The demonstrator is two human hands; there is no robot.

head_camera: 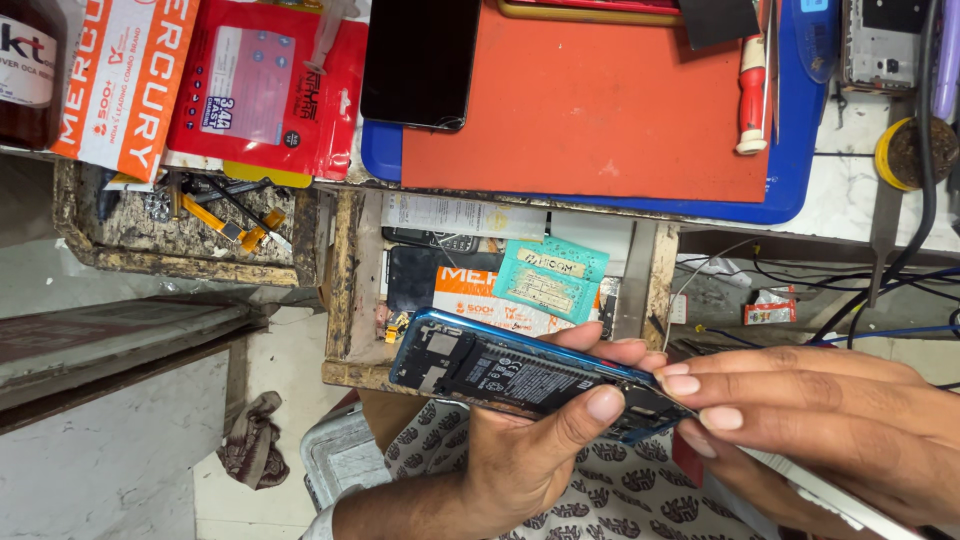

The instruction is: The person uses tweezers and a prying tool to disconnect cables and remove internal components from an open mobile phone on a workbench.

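Both hands meet at the opened blue phone [520,375]: left hand [520,455] fingers [603,403] curl around its frame, gripping it; right hand [810,420] fingers [682,383] pinch its end.

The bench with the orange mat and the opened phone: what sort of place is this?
Most likely a small phone repair shop. The left hand holds an opened phone, its insides bare, while the right hand works at one end. A red-handled screwdriver lies on the orange mat, above a drawer of parts.

a worn wooden drawer [345,290] hangs open under a white workbench [840,200], above a pale floor [110,470].
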